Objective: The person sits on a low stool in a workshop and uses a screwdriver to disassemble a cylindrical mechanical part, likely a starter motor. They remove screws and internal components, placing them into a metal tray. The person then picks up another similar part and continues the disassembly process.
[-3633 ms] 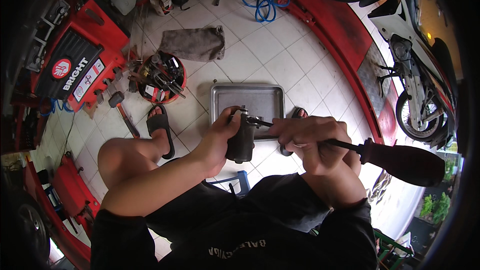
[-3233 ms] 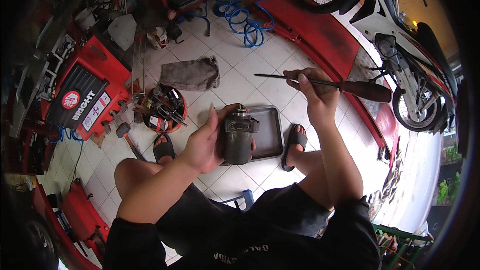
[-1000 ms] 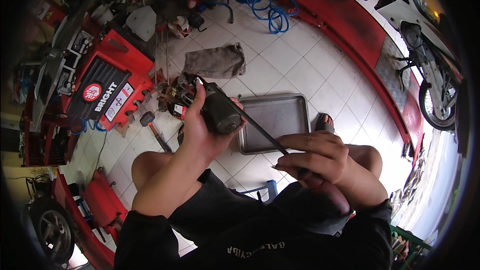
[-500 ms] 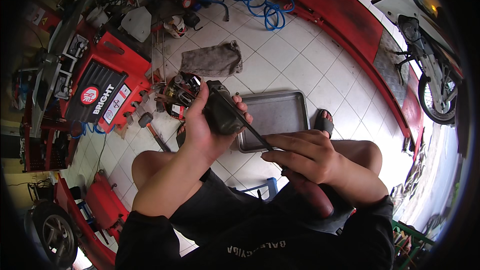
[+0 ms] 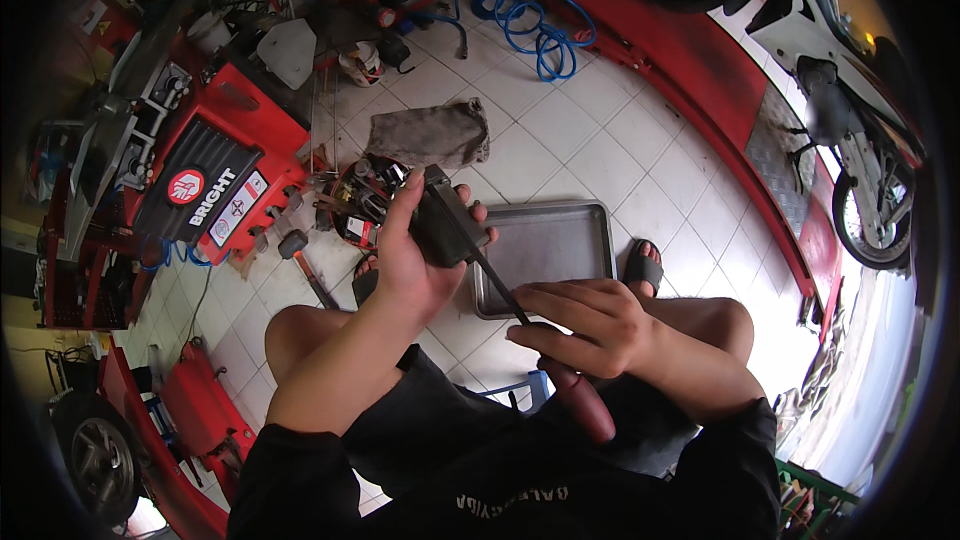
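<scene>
Your left hand (image 5: 408, 258) wraps its fingers round that dark metal cylinder (image 5: 438, 232), likely hefty, rigid, best cradled mid-barrel; at four o'clock, your right hand (image 5: 592, 326) grips the red-handled, long-shafted screwdriver (image 5: 580, 405)

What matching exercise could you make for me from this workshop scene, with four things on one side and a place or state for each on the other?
Things:
1. dark part
2. screwdriver
3. tray
4. cloth

Place or state:
A. grey and rumpled, spread on the tiles
B. held in the right hand
C. shallow and rectangular, between the sandalled feet
D. gripped in the left hand

Pairs: 1-D, 2-B, 3-C, 4-A
</scene>
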`<state>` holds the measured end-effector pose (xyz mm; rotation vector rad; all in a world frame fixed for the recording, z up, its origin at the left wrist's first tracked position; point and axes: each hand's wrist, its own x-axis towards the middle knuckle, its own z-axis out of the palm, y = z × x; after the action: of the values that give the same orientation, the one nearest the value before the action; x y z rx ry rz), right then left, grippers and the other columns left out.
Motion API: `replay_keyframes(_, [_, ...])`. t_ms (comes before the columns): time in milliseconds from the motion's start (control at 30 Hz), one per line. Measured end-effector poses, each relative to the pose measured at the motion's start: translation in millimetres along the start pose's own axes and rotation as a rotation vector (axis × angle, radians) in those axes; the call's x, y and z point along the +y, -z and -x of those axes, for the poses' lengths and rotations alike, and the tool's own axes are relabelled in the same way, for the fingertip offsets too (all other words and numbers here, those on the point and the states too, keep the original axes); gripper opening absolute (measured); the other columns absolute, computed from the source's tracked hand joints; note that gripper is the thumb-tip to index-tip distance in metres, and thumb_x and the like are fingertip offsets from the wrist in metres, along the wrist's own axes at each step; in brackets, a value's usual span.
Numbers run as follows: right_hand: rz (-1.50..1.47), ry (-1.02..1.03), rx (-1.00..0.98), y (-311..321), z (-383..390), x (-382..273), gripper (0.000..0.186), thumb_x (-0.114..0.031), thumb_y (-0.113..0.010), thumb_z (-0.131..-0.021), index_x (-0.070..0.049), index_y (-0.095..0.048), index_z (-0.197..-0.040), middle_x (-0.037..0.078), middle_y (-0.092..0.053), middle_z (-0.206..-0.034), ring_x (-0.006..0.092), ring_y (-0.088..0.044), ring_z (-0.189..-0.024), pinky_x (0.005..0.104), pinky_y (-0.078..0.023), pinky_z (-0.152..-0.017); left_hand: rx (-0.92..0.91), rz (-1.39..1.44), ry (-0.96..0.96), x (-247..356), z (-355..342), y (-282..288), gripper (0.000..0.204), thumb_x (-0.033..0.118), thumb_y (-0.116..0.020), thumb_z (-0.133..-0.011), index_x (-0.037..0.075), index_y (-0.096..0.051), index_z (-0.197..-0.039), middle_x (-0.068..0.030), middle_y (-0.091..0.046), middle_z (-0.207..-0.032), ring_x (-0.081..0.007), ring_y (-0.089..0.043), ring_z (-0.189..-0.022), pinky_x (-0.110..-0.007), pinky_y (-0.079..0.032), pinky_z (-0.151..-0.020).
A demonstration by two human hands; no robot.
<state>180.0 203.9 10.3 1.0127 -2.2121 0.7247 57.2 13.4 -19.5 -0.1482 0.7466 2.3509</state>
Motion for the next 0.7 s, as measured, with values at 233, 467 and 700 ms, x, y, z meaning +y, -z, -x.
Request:
replay_keyframes(233, [-0.127, -0.081, 0.083, 29, -2, -14, 0.019, -0.017, -0.065, -0.092, -0.006, -0.074, -0.104, 0.020, -0.073, -0.103, 0.0266, -0.075, -0.083, 0.0281, -0.057, -0.068, -0.056, -0.221, -0.398, 23, -11, 5, 0.039, 0.028, -0.067, -0.097, 0.014, -0.046, -0.127, -0.0073, -0.056, -0.113, -0.0228, -0.060, -0.097, -0.045, -0.052, -0.085])
replay_keyframes(467, [-0.376, -0.339, 0.496, 40, 5, -21, 0.025, -0.024, -0.072, -0.096, -0.006, -0.053, -0.097, 0.015, -0.068, -0.081, 0.0256, -0.071, -0.067, 0.0352, -0.057, -0.059, -0.260, -1.093, -1.118, 29, -5, 14, 0.085, 0.002, -0.085, -0.069, 0.006, -0.031, -0.134, -0.0129, -0.052, -0.116, -0.0179, -0.057, -0.100, -0.033, -0.050, -0.089])
replay_keyframes(700, [-0.407, -0.372, 0.593, 56, -5, -32, 0.033, -0.031, -0.076, -0.093, -0.003, -0.061, -0.084, 0.013, -0.065, -0.068, 0.0241, -0.064, -0.054, 0.0334, -0.048, -0.051, -0.489, -1.395, -1.260, 25, 6, 19, 0.081, 0.013, -0.095, -0.061, 0.007, -0.042, -0.122, -0.0177, -0.061, -0.101, -0.0266, -0.065, -0.081, -0.035, -0.054, -0.070])
